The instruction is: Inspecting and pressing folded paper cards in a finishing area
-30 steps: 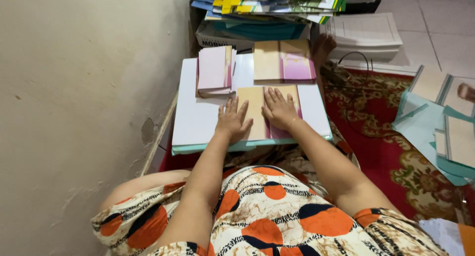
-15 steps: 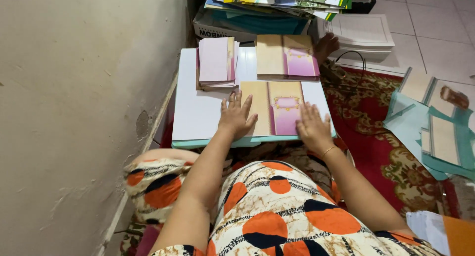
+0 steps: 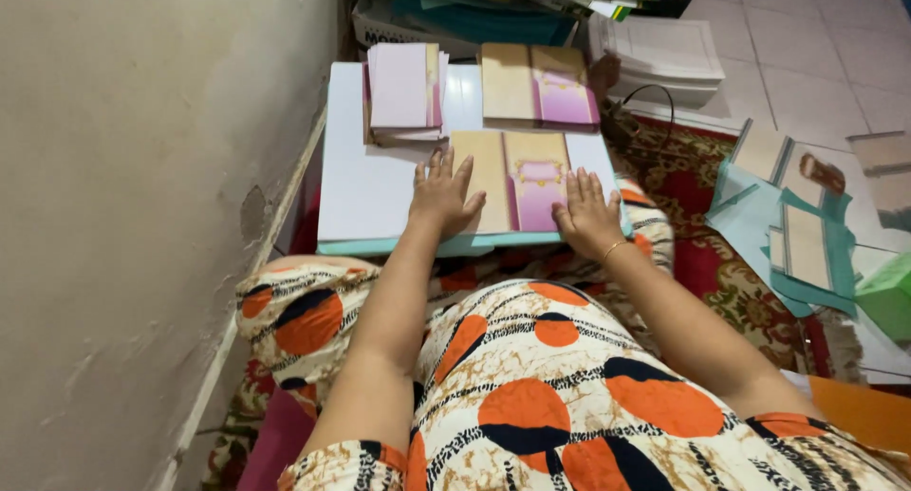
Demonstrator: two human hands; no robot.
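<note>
head view
left hand [image 3: 444,193]: flat, palm down, fingers spread, pressing the left tan panel of the open card [image 3: 512,181]; grips nothing, only rests on it.
right hand [image 3: 586,214]: flat, palm down, fingers spread, on the right edge of the same card, just beside its pink panel; thin bracelet at the wrist; nothing held.
open card: tan and pink folded card, lying open and flat at the near edge of the bench [image 3: 365,183], right of its middle; both hands touch it, one at each side.
bench: low white board with a teal near edge, set across the person's lap, close to the wall [image 3: 142,168] on its left.
card stack [image 3: 403,92]: pile of closed pale pink cards at the far left corner of the bench, well apart from both hands.
second open card [image 3: 537,85]: same tan and pink kind, lying open at the far right corner of the bench, just beyond the card under the hands.
paper pile [image 3: 664,55]: white sheets on the floor past the far right corner of the bench.
teal sheets [image 3: 788,235]: teal paper and more tan cards spread on the floor, well right of the bench.
rug [image 3: 712,263]: red patterned rug under the right side of the bench.
dress [image 3: 541,396]: cream with orange and black circles, filling the bottom of the view.
</note>
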